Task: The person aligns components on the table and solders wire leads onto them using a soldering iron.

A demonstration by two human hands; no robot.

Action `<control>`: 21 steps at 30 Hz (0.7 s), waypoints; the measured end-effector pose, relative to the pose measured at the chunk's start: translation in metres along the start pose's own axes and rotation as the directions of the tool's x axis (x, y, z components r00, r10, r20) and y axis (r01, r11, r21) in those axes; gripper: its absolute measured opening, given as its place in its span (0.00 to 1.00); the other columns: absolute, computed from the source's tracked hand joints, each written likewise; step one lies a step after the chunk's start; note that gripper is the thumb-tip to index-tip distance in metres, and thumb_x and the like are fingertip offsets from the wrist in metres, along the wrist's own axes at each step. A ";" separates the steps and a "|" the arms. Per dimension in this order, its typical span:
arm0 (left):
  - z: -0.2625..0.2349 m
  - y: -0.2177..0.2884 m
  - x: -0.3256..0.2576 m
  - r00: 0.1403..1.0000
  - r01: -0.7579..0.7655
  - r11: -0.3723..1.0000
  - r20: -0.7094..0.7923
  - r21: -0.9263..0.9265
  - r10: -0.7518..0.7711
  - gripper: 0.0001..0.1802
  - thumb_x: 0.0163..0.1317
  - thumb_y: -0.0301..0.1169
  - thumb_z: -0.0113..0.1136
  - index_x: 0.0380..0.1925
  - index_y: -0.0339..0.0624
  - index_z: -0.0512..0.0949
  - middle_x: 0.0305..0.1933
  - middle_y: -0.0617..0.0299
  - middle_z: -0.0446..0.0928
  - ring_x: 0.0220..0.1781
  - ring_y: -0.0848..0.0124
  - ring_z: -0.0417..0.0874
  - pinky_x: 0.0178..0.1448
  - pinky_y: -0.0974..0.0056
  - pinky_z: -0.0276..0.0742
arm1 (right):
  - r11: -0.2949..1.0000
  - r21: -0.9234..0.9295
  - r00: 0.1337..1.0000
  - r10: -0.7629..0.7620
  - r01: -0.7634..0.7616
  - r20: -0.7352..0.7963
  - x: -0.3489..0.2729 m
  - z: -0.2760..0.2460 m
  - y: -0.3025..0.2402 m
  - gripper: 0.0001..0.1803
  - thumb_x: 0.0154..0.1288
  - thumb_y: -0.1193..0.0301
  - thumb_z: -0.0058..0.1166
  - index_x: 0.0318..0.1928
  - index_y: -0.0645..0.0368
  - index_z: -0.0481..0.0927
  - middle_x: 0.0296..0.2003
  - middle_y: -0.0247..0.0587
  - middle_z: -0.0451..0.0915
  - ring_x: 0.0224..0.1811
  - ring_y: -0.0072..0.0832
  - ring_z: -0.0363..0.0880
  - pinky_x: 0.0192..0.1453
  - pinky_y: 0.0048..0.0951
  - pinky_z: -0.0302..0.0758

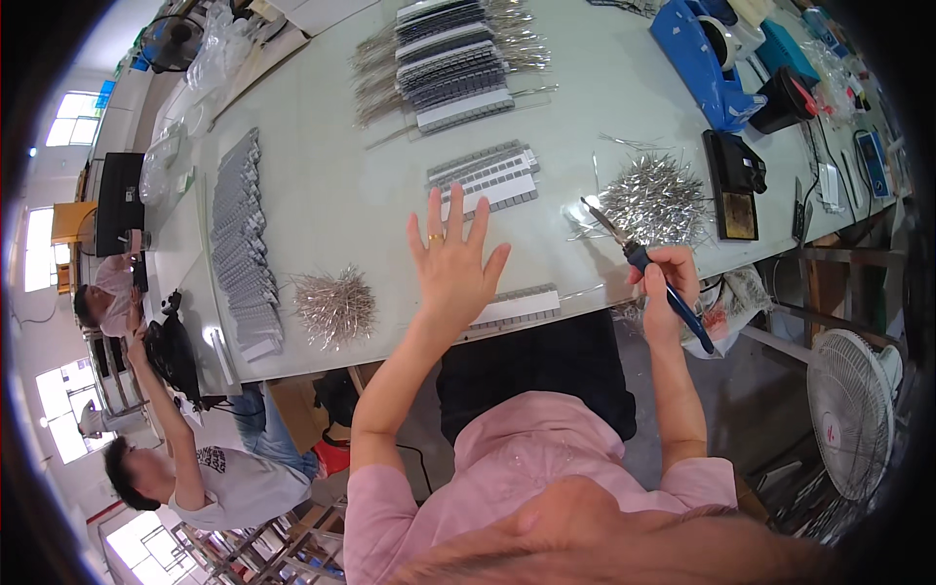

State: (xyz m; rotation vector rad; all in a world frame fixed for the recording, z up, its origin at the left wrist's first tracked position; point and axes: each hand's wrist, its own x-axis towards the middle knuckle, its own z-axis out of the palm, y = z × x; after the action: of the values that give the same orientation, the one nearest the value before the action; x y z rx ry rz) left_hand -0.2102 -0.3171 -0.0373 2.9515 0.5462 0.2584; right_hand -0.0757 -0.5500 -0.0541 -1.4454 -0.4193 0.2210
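Observation:
My left hand [453,263] is stretched out palm down with its fingers spread, wearing a ring, and holds nothing. Its fingertips reach the near edge of a white strip lined with small grey blocks [497,185]; whether they touch it I cannot tell. Partly hidden by that wrist, a second block-lined strip [517,306] lies along the table's near edge. In my right hand [673,283] is a slim blue-handled tool that looks like a soldering iron [639,256], its dark tip pointing up and left. The tip is beside a heap of thin silvery metal pins [655,200].
Another pin heap [334,306] and long rows of grey blocks [244,234] lie left. Stacked strips with wire leads [453,63] stand at the back. Right are a blue tape dispenser [697,63], a black sponge stand [736,185] and a fan [848,414]. Another person [214,478] works at left.

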 end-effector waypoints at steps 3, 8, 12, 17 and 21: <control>-0.002 0.003 -0.015 0.998 -0.007 1.000 0.066 -0.002 0.007 0.35 0.67 0.45 0.55 0.71 0.45 0.65 0.78 0.46 0.54 0.80 0.44 0.47 0.75 0.31 0.38 | 0.999 -0.035 0.999 0.037 -0.036 0.026 -0.006 -0.004 0.003 0.07 0.68 0.78 0.49 0.45 0.62 0.72 0.34 0.41 0.80 0.30 0.20 0.77 0.37 0.20 0.72; -0.011 0.017 -0.061 0.988 0.003 0.999 0.155 -0.046 0.004 0.36 0.65 0.48 0.58 0.71 0.49 0.66 0.78 0.49 0.56 0.80 0.50 0.49 0.74 0.33 0.37 | 0.775 -0.445 0.885 -0.313 0.448 0.345 0.007 0.007 -0.002 0.17 0.56 0.79 0.64 0.47 0.60 0.76 0.38 0.45 0.79 0.39 0.39 0.82 0.66 0.48 0.71; -0.009 0.020 -0.067 0.988 0.015 0.997 0.154 -0.069 -0.004 0.36 0.65 0.48 0.59 0.71 0.50 0.65 0.78 0.50 0.55 0.80 0.52 0.50 0.75 0.35 0.36 | 0.657 -0.538 0.841 -0.315 0.528 0.440 0.012 0.019 0.011 0.20 0.54 0.76 0.67 0.48 0.55 0.76 0.40 0.43 0.79 0.42 0.40 0.80 0.77 0.57 0.52; -0.002 0.022 -0.061 0.990 -0.012 0.986 0.139 -0.163 0.035 0.33 0.68 0.45 0.53 0.72 0.51 0.64 0.78 0.49 0.55 0.80 0.52 0.51 0.75 0.35 0.33 | 0.621 -0.545 0.816 -0.320 0.564 0.481 0.004 0.026 0.014 0.20 0.54 0.76 0.67 0.47 0.56 0.76 0.42 0.43 0.79 0.45 0.40 0.81 0.76 0.59 0.53; -0.002 0.020 -0.058 0.987 -0.037 0.986 0.150 -0.165 0.062 0.33 0.67 0.44 0.55 0.72 0.55 0.65 0.78 0.50 0.55 0.79 0.52 0.53 0.75 0.34 0.34 | 0.624 -0.553 0.821 -0.291 0.552 0.491 0.000 0.025 0.012 0.20 0.54 0.76 0.67 0.47 0.56 0.76 0.43 0.43 0.80 0.47 0.40 0.81 0.76 0.59 0.54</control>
State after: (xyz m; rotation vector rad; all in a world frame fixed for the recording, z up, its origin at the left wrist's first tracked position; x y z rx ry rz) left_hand -0.2567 -0.3567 -0.0409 2.7994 0.4113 0.0726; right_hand -0.0844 -0.5261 -0.0639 -1.9730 -1.2471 -0.0897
